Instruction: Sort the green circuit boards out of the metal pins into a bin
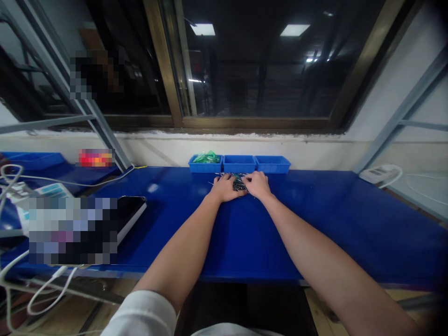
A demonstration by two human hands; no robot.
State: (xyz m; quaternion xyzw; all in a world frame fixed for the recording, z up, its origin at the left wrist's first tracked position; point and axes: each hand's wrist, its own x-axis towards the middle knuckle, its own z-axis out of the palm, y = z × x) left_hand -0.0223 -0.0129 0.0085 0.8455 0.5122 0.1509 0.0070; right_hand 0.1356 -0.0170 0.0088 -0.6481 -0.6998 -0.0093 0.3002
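Left grip (222, 188) and right grip (257, 184) half-open, cupped against both sides of tangled pile of thin metal pieces (240, 183); actual hold cannot tell. Pile on blue surface (315, 219), just before three blue bins (240, 164). Pieces seem light, stiff, slippery; best gathered from pile's sides.

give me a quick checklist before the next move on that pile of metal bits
Left hand and right hand both at the pile of thin metal pieces: ok
Pile well back from the front edge of the blue workbench: ok
Left bin free of other items: not ok, green plastic bag inside
Contents of middle bin and right bin: cannot tell
Exact kind of metal piece: cannot tell, too small
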